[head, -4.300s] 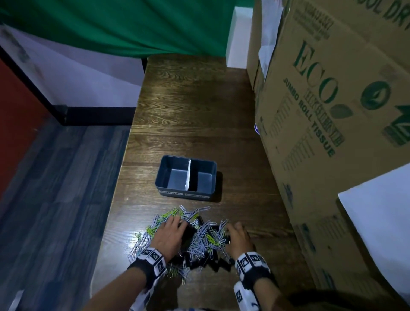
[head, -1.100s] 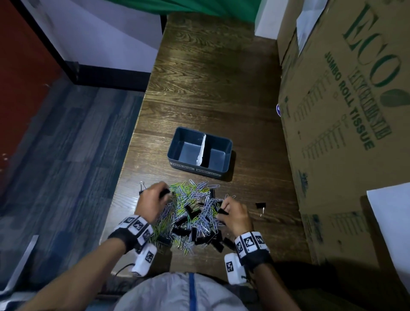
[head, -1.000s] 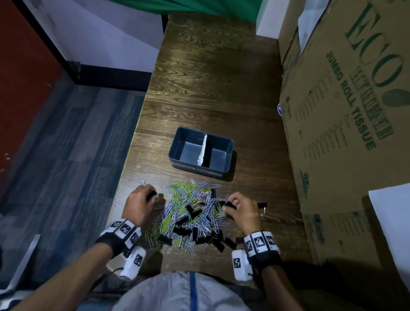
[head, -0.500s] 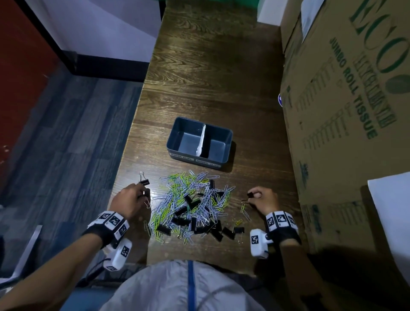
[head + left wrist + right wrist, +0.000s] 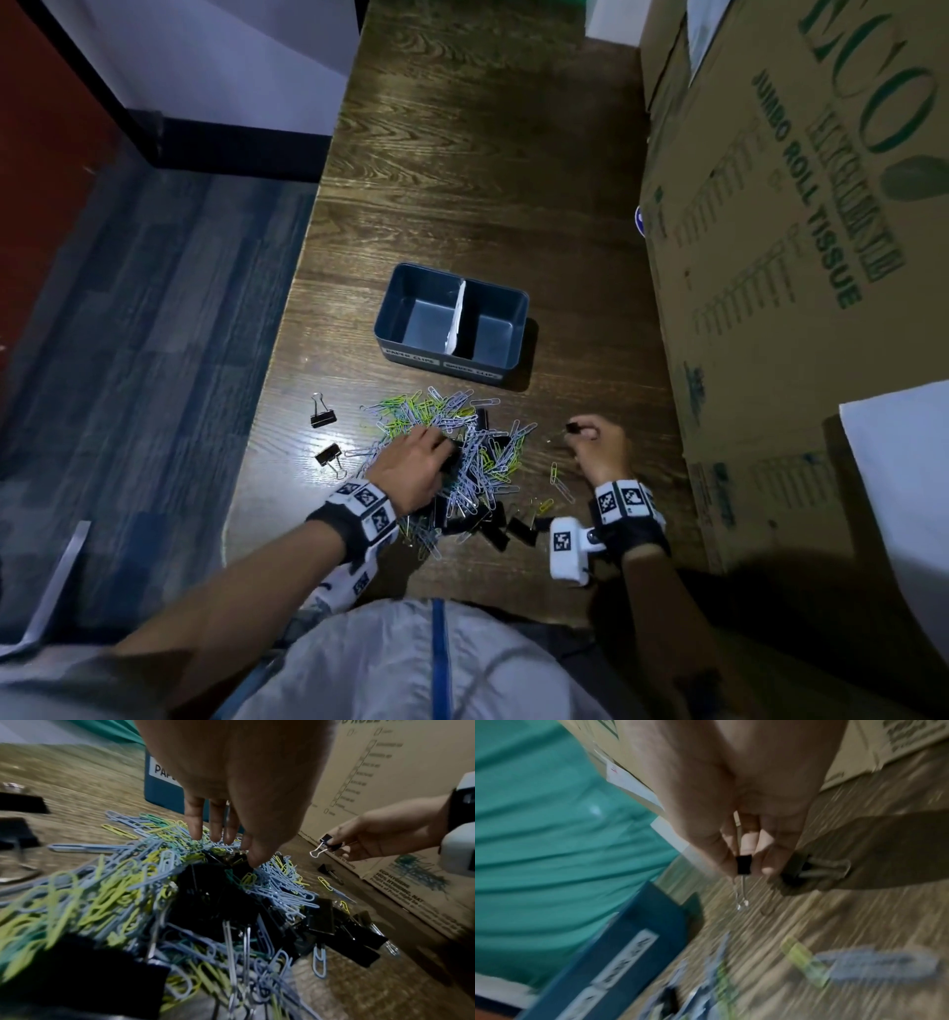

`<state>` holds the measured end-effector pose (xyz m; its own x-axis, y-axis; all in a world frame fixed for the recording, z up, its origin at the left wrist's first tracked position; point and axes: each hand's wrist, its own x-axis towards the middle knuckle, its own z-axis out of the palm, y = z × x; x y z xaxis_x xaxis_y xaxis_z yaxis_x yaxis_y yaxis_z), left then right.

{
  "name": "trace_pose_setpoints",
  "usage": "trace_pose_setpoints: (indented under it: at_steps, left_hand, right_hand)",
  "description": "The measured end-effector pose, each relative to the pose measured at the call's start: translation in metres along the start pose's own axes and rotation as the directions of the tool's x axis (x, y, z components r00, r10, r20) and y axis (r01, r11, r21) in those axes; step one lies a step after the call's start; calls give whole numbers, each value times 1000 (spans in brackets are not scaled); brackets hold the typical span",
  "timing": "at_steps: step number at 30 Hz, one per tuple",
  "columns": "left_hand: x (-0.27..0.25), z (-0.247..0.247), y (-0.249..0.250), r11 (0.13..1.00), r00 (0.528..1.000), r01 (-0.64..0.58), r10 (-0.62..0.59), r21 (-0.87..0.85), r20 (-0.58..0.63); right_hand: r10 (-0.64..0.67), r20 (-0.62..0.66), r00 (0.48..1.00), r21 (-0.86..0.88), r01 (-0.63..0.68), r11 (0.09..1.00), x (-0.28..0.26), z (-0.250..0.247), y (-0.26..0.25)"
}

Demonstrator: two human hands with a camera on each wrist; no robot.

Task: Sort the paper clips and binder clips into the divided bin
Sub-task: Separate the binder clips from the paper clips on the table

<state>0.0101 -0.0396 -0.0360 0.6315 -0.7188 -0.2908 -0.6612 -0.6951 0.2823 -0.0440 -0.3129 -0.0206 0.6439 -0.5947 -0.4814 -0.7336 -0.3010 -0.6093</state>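
Note:
A mixed pile point(image 5: 462, 452) of blue and yellow-green paper clips and black binder clips lies on the wooden table, near me. Behind it stands the blue divided bin point(image 5: 436, 354), both halves bare, a white divider between them. My left hand point(image 5: 441, 449) reaches into the pile's middle; in the left wrist view its fingers point(image 5: 195, 825) point straight down, the tips touching clips and holding nothing. To the right of the pile, my right hand point(image 5: 583, 431) pinches a small black binder clip point(image 5: 743, 865) just above the table, its wire handles hanging down.
Two black binder clips point(image 5: 323, 417) point(image 5: 328, 455) lie apart at the pile's left, near the table's left edge point(image 5: 287, 360). Another binder clip point(image 5: 805, 870) lies by my right hand. A big cardboard box point(image 5: 796, 257) walls the right side, with white paper point(image 5: 904, 488) on it.
My left hand left two binder clips at the left and came back into the pile. My right hand moved right, out of the pile, with a binder clip pinched.

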Motion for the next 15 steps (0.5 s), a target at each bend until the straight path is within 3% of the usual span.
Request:
trace_pose_setpoints:
  at_steps: [3, 7, 11, 15]
  left_hand:
    - [15, -1, 7, 999, 999, 38, -39, 34, 38]
    - [26, 3, 7, 996, 993, 88, -90, 34, 74]
    - [31, 7, 10, 991, 987, 131, -132, 17, 96]
    - [33, 8, 19, 992, 991, 123, -123, 4, 58]
  right_hand:
    - [44, -173, 984, -46, -53, 998, 18, -16, 12]
    - [109, -167, 980, -85, -124, 989, 30, -25, 29]
    - [-49, -264, 963, -244, -18, 970, 8, -12, 38]
    - [-4, -92, 996, -437, -37, 899, -28, 25, 59]
